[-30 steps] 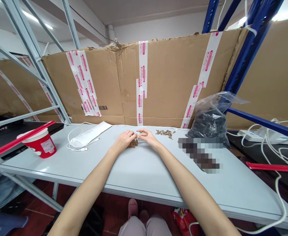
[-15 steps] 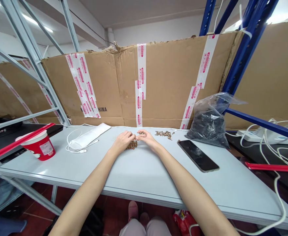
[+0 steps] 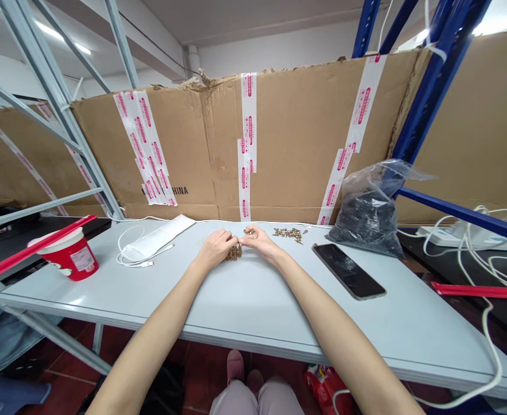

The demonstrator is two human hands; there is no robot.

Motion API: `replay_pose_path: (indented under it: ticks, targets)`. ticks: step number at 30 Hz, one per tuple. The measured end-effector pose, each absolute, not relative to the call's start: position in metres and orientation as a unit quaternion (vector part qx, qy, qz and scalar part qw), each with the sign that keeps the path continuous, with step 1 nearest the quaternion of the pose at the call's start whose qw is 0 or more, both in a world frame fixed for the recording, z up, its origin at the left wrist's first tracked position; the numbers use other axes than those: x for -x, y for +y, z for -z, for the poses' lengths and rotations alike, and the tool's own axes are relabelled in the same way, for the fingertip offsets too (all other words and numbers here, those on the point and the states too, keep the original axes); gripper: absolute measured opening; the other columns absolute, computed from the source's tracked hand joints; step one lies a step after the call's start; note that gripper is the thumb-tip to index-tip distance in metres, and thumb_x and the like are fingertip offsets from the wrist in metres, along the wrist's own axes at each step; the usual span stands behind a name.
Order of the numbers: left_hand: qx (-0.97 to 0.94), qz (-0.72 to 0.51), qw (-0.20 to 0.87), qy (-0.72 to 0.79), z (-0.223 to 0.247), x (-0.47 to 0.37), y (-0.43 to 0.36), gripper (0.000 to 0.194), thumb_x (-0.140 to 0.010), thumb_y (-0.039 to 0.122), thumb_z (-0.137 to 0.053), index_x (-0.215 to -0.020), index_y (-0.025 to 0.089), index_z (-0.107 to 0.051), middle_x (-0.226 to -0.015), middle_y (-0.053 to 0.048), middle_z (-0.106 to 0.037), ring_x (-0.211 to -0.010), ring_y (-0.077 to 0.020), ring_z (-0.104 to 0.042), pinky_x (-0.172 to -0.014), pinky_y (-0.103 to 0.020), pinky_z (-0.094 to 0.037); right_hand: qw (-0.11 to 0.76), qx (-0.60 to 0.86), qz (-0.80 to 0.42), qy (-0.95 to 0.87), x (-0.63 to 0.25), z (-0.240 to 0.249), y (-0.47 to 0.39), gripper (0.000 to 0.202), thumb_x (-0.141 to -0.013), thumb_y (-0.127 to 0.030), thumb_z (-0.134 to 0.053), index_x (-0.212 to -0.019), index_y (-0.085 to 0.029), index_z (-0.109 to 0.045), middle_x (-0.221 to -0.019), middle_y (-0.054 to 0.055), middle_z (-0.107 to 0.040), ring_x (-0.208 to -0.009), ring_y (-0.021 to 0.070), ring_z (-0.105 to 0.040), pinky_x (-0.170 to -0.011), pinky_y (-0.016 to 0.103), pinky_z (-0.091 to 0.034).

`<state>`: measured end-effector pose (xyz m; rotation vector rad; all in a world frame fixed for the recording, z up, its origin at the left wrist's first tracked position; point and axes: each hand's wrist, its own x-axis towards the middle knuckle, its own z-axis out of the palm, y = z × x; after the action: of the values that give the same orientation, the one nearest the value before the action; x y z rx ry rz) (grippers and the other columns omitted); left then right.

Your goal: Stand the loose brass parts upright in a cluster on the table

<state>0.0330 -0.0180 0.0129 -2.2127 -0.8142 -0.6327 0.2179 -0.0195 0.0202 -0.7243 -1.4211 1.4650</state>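
My left hand [image 3: 217,248] and my right hand [image 3: 262,242] meet at the middle of the grey table [image 3: 253,305], fingertips pinched together and nearly touching. Whatever small thing lies between the fingertips is too tiny to make out. A cluster of small brass-coloured metal pieces [image 3: 234,253] shows just under and beside my left fingers, partly hidden by them. Behind my right fingers a few more of these pieces peek out. To the right of my right hand lies a loose scatter of similar brass-coloured pieces [image 3: 290,234].
A black phone [image 3: 349,272] lies at right, near a clear plastic bag with dark contents [image 3: 365,222]. A white cable [image 3: 128,262] and a long white pouch [image 3: 160,237] lie at left, beside a red cup [image 3: 74,256]. Cardboard [image 3: 288,144] walls the table's back.
The fingertips have drawn slightly closer together, the right hand shifting a little. The camera view has tilted slightly; everything else stays in place.
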Motion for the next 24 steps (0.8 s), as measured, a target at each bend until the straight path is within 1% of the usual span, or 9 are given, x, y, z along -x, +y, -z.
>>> replay_pose_path:
  ticks: [2,4,7,9,13,16,18,21,24]
  targets:
    - [0.849,0.249,0.344,-0.314,-0.013,-0.033,-0.0176,0.024,-0.091,0.023,-0.033,-0.081,0.019,-0.055,-0.071,-0.004,-0.048,-0.067,-0.0157,-0.042,-0.059,-0.028,-0.031,0.464,0.295,-0.596,-0.585,-0.218,-0.0194,-0.0188,0.046,-0.056,-0.033,-0.074,-0.092,-0.021,-0.048,-0.067,-0.004,-0.062,-0.071,0.0135,-0.06,-0.076,0.031,-0.042]
    - [0.847,0.25,0.348,-0.314,-0.0127,-0.0326,-0.0171,0.023,-0.091,0.021,-0.033,-0.086,0.019,-0.055,-0.071,-0.004,-0.048,-0.067,-0.0156,-0.043,-0.059,-0.028,-0.031,0.451,0.287,-0.586,-0.609,-0.2173,-0.0182,-0.0172,0.042,-0.059,-0.035,-0.072,-0.095,-0.021,-0.054,-0.075,0.0,-0.065,-0.079,0.0148,-0.061,-0.082,0.033,-0.042]
    - [0.843,0.247,0.362,-0.312,-0.0118,-0.0317,-0.0165,0.023,-0.091,0.018,-0.032,-0.094,0.019,-0.055,-0.07,-0.004,-0.048,-0.067,-0.0156,-0.044,-0.059,-0.028,-0.031,0.449,0.277,-0.555,-0.644,-0.2149,-0.0161,-0.0134,0.033,-0.061,-0.037,-0.071,-0.087,-0.018,-0.063,-0.086,0.004,-0.066,-0.086,0.0162,-0.06,-0.087,0.034,-0.04]
    - [0.84,0.244,0.37,-0.312,-0.0114,-0.0313,-0.0162,0.023,-0.091,0.018,-0.032,-0.096,0.018,-0.055,-0.068,-0.003,-0.048,-0.067,-0.0156,-0.044,-0.059,-0.028,-0.031,0.459,0.277,-0.542,-0.648,-0.2134,-0.0147,-0.0111,0.03,-0.06,-0.037,-0.071,-0.082,-0.018,-0.065,-0.087,0.004,-0.066,-0.085,0.0163,-0.06,-0.088,0.035,-0.04]
    - [0.842,0.246,0.368,-0.31,-0.0116,-0.031,-0.0164,0.024,-0.09,0.015,-0.032,-0.098,0.019,-0.054,-0.069,-0.003,-0.048,-0.066,-0.0154,-0.043,-0.059,-0.027,-0.032,0.461,0.283,-0.531,-0.652,-0.213,-0.0141,-0.0106,0.03,-0.06,-0.037,-0.071,-0.082,-0.018,-0.064,-0.085,0.003,-0.064,-0.082,0.0149,-0.058,-0.085,0.033,-0.041]
    - [0.846,0.244,0.354,-0.315,-0.0125,-0.031,-0.0169,0.024,-0.09,0.017,-0.031,-0.093,0.019,-0.055,-0.07,-0.004,-0.048,-0.067,-0.0155,-0.043,-0.059,-0.027,-0.032,0.44,0.277,-0.514,-0.682,-0.2141,-0.0157,-0.014,0.027,-0.066,-0.041,-0.065,-0.075,-0.017,-0.062,-0.077,0.001,-0.061,-0.076,0.0131,-0.054,-0.081,0.031,-0.04]
    - [0.848,0.24,0.347,-0.321,-0.0131,-0.0312,-0.0173,0.025,-0.091,0.018,-0.03,-0.09,0.018,-0.055,-0.07,-0.004,-0.048,-0.068,-0.0156,-0.044,-0.059,-0.028,-0.032,0.426,0.268,-0.507,-0.7,-0.2144,-0.0171,-0.0166,0.028,-0.07,-0.044,-0.061,-0.072,-0.016,-0.06,-0.072,0.0,-0.057,-0.072,0.0122,-0.051,-0.078,0.029,-0.039]
    - [0.851,0.233,0.337,-0.327,-0.0139,-0.0317,-0.0179,0.024,-0.091,0.02,-0.03,-0.09,0.018,-0.054,-0.07,-0.004,-0.048,-0.069,-0.016,-0.044,-0.06,-0.027,-0.032,0.417,0.246,-0.514,-0.708,-0.2142,-0.0187,-0.019,0.03,-0.072,-0.047,-0.058,-0.075,-0.017,-0.057,-0.073,-0.001,-0.053,-0.071,0.0117,-0.049,-0.074,0.027,-0.039]
    - [0.857,0.236,0.315,-0.332,-0.0136,-0.0329,-0.0187,0.025,-0.091,0.02,-0.029,-0.095,0.018,-0.053,-0.071,-0.004,-0.049,-0.069,-0.0164,-0.045,-0.06,-0.027,-0.034,0.408,0.241,-0.505,-0.722,-0.2148,-0.0188,-0.0193,0.031,-0.074,-0.049,-0.055,-0.076,-0.019,-0.054,-0.073,-0.001,-0.048,-0.07,0.0115,-0.046,-0.071,0.026,-0.038]
